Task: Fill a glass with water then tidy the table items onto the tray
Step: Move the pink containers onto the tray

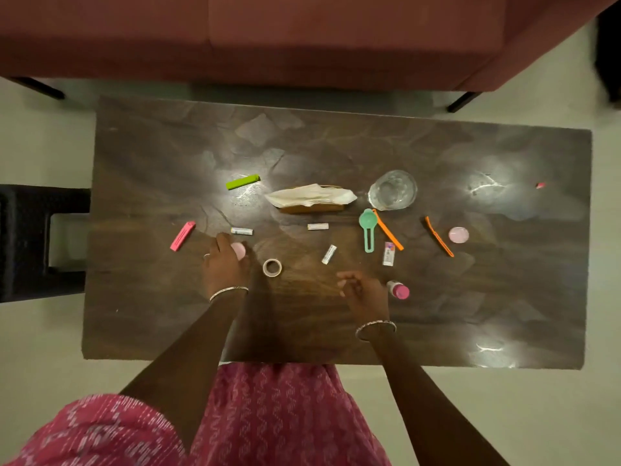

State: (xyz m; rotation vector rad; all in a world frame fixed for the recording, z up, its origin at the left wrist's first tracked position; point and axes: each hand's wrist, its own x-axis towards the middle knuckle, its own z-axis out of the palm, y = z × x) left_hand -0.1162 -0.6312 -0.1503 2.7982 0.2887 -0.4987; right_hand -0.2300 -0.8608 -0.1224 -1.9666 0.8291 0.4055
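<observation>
Nearest you, your right hand (364,292) hovers over the table (168,314) with its fingers loosely curled and nothing in them, just left of a small pink-capped bottle (398,290). Your left hand (223,264) is further left, its fingers closed round a pink round lid (239,250). A tape roll (272,267) lies flat between your two hands.

A little further out you have a pink clip (183,236) at the left, three small white tubes (242,231) scattered across the middle, a white packet (388,253), a green scoop (367,230) touching an orange stick (388,230), a second orange stick (438,236) and another pink lid (458,235).

Beyond those, the wooden tray (312,208) sits mid-table under a white napkin (311,195). The glass (392,190) stands upright just right of it; you cannot tell whether it holds water. A green clip (242,182) lies to the left, and a sofa (302,38) stands beyond the table.
</observation>
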